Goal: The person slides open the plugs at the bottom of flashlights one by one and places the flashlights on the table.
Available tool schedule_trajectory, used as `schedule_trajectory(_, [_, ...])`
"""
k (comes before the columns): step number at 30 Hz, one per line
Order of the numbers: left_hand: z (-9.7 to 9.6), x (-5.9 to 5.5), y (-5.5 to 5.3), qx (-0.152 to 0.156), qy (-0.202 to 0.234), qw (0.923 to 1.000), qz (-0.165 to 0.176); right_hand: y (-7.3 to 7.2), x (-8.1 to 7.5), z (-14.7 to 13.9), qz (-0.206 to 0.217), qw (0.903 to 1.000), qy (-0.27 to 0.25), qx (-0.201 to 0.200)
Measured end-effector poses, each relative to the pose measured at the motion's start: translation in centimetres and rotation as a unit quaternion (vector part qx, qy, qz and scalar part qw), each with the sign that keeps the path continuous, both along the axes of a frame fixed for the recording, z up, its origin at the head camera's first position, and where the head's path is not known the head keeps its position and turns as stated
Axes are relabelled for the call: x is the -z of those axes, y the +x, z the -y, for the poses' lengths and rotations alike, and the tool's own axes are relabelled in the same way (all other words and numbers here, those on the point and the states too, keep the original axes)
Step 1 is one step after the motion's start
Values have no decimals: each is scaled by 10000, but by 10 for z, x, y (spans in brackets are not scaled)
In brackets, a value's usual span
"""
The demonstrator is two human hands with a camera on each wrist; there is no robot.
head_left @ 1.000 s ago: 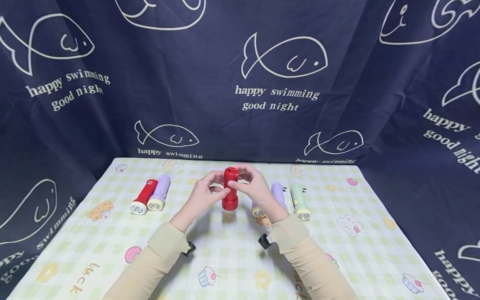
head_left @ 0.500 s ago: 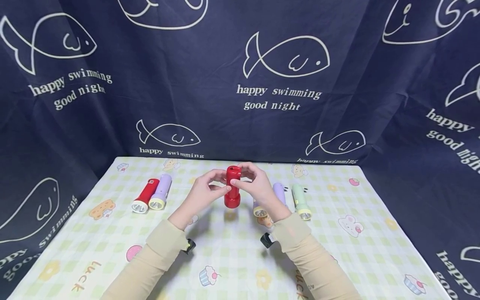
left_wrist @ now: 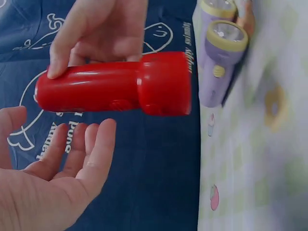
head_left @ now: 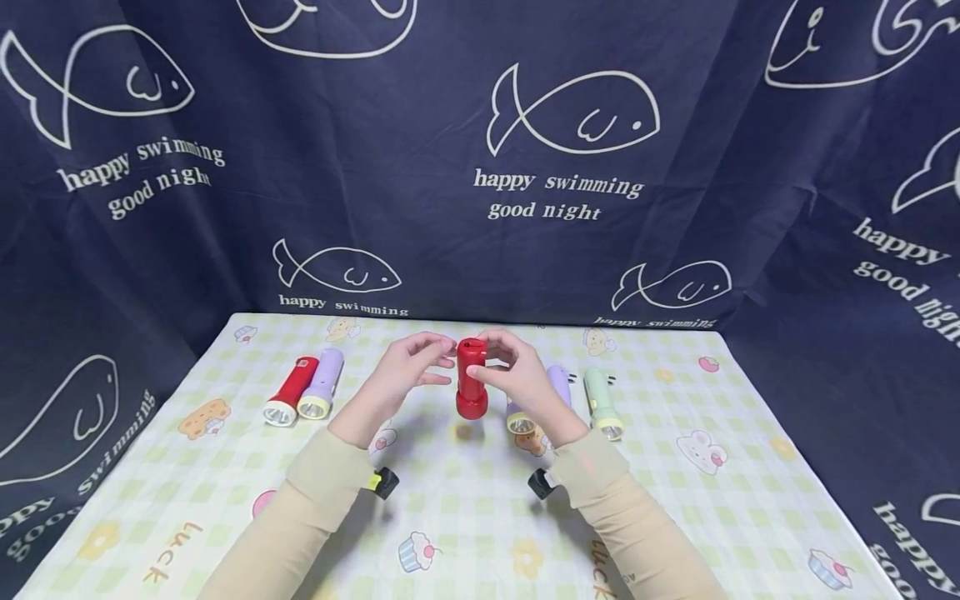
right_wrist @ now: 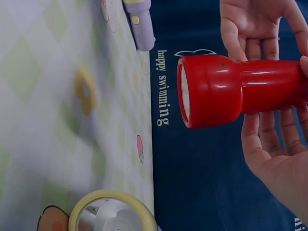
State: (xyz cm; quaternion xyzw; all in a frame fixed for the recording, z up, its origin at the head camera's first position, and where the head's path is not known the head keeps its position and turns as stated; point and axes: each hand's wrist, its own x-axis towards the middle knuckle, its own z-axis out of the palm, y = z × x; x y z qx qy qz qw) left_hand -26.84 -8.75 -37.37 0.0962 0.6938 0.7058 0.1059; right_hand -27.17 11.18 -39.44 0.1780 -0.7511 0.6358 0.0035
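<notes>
A red flashlight (head_left: 471,379) hangs upright above the table, lens end down, a small slot in its top end. My right hand (head_left: 517,367) holds it from the right, with the thumb across its front and the fingers behind. In the right wrist view the edge of its pale lens (right_wrist: 185,94) shows. Just left of the flashlight is my left hand (head_left: 405,371), fingers loosely spread and nothing held. The left wrist view has that left hand (left_wrist: 62,178) palm up with a gap between its fingertips and the red barrel (left_wrist: 96,86).
On the left of the table lie a second red flashlight (head_left: 291,392) and a purple one (head_left: 322,383), side by side. Behind my right wrist are purple flashlights (head_left: 558,382), partly hidden, and beside them a green flashlight (head_left: 600,402). A dark blue curtain (head_left: 450,250) hangs behind the table.
My left hand has let go of the red flashlight and drawn back a little to the left. The flashlight stays in my right hand, shifted slightly right.
</notes>
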Motion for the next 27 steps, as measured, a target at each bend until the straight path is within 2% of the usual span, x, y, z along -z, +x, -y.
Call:
schedule_trajectory(5, [-6, -2, -2, 171, 37, 9993, 323, 6, -6, -1, 5, 9997, -94, -236])
schedule_trajectory(10, [-11, -2, -3, 128, -8, 9987, 490, 17, -19, 0, -152, 9994, -39, -318])
schedule_trajectory(18, [-15, -2, -5, 96, -103, 9984, 539, 19, -20, -1, -188, 9991, -28, -374])
schedule_trajectory(27, [-19, -4, -2, -102, -141, 9987, 484, 18, -17, -2, -126, 9995, -79, -294])
